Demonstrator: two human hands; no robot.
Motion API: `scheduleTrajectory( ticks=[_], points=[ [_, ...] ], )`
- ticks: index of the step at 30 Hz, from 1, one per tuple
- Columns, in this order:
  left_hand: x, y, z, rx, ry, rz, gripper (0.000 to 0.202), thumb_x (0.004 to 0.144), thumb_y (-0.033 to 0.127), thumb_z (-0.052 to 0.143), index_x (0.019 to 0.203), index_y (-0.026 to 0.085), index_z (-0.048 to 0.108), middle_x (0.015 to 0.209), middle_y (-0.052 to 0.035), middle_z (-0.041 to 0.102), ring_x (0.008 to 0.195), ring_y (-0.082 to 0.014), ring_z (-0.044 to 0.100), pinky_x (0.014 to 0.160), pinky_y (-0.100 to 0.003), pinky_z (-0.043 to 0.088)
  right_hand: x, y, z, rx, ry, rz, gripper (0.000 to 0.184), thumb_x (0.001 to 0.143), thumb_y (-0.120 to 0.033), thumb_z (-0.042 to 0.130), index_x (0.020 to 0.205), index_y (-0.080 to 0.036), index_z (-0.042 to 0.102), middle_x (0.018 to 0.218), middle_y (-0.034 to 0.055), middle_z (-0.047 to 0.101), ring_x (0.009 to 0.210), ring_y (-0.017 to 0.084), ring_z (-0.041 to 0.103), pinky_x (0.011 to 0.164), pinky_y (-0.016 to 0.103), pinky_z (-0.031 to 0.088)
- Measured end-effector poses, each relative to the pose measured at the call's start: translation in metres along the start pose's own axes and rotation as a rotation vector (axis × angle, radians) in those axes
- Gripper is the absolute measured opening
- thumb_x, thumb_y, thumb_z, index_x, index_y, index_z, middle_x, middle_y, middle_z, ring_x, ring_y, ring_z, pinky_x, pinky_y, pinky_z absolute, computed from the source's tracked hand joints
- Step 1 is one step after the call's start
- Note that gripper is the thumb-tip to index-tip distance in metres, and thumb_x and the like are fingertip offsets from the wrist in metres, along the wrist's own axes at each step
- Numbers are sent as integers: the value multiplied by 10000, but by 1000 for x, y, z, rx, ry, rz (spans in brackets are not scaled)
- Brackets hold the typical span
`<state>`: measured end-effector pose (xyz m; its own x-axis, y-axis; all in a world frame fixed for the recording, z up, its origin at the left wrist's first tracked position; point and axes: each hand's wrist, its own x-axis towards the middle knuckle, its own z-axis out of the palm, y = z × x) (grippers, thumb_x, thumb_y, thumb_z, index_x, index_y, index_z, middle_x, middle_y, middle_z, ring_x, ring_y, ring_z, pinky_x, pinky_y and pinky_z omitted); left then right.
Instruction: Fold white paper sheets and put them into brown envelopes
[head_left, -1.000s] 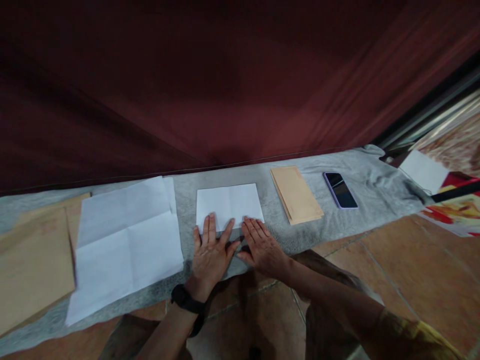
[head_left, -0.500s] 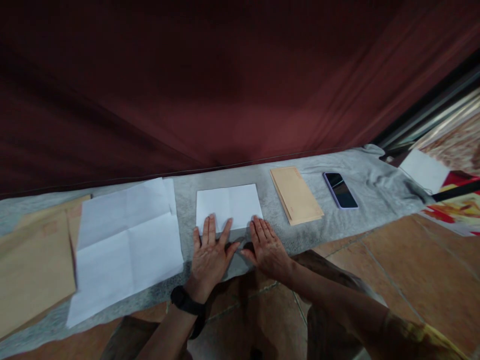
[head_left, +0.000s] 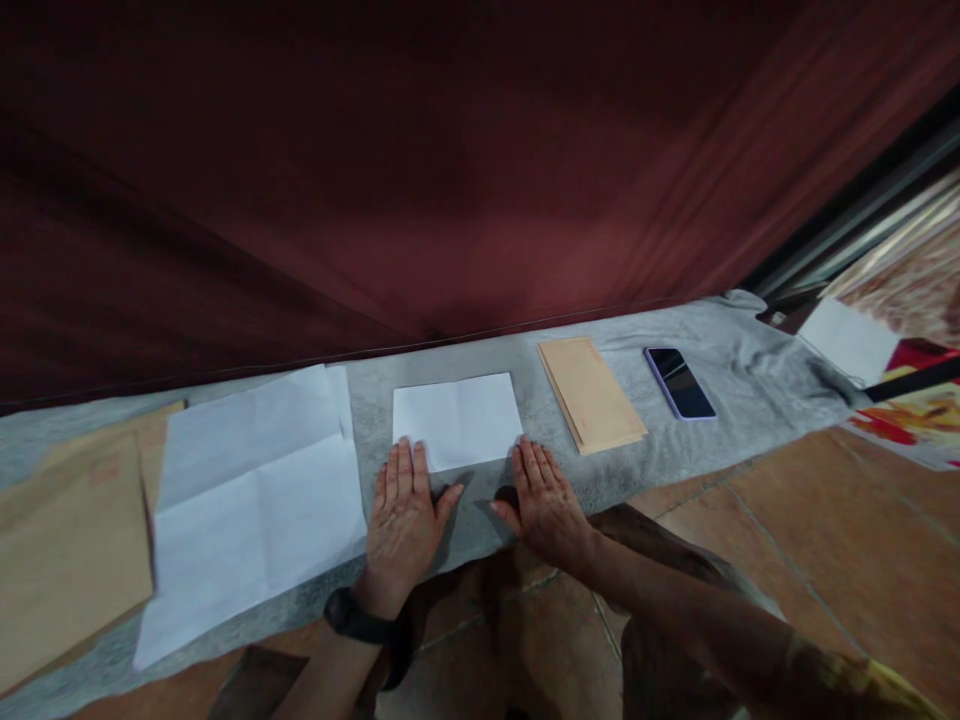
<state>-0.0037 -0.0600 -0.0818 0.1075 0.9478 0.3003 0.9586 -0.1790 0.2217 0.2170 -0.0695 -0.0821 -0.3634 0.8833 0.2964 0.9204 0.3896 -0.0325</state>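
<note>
A folded sheet of white paper (head_left: 459, 420) lies flat in front of me on a grey cloth, with a faint crease down its middle. My left hand (head_left: 405, 520) rests at its near left corner, fingers stretched out and fingertips on the paper, thumb pointing away to the right. At the near right corner lies my right hand (head_left: 549, 505), also flat, its fingertips touching the edge. Neither hand grips anything. Right of the paper is a small stack of brown envelopes (head_left: 592, 393).
Larger creased white sheets (head_left: 255, 530) lie to the left, beside big brown envelopes (head_left: 71, 555). A phone (head_left: 679, 382) sits at the right on the grey cloth (head_left: 765, 370). A dark red curtain (head_left: 450, 250) hangs along the far edge; tiled floor (head_left: 847, 510) shows nearer me.
My hands have spread apart along the paper's near edge, the left one toward the left corner, the right one slightly rightward. The folded paper stays in about the same place.
</note>
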Motion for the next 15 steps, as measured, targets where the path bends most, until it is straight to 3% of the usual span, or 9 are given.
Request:
scheduleTrajectory(
  ticks=[9,15],
  points=[
    [-1,-7,-3,5,6,-52,805,983,573,398,1552,14,286,1587,-300,334,1496,-400,312,1176,-586,326,1,1,-1,50,-11,42,772,975,-541,512,1456,61,458,1534,312,403,1432,410,401,1173,546,356],
    [2,-3,-8,2,-10,-54,791,987,558,398,1524,-18,319,1568,-321,353,1497,-412,299,1189,-583,298,19,7,-13,132,-45,57,697,999,-510,481,1436,33,499,1530,285,429,1449,396,380,1195,554,316]
  ],
)
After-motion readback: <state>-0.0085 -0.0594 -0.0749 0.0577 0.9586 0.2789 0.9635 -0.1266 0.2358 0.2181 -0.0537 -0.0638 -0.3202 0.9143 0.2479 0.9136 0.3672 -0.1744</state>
